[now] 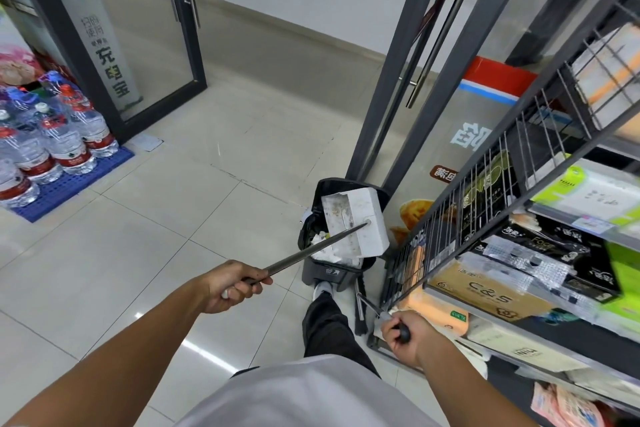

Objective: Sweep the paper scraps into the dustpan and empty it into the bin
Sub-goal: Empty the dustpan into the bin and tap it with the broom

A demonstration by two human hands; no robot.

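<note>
My left hand (pixel 231 286) grips the long dark handle of a white dustpan (pixel 360 222). The pan is tipped over the open dark pedal bin (pixel 313 269), its mouth facing down into it. White paper scraps (pixel 325 248) lie inside the bin under the pan. The bin's lid stands up behind the pan, and my foot (pixel 322 289) rests on the pedal. My right hand (pixel 407 336) is closed on the black grip of a broom handle, whose shaft and dark head (pixel 360 308) hang beside the bin.
A wire shelf rack (pixel 512 253) full of tissue packs stands close on the right. Dark door frames (pixel 398 107) rise behind the bin. Water bottles (pixel 52 139) sit on a blue pallet at the left. Pale floor tiles (pixel 156 218) spread between.
</note>
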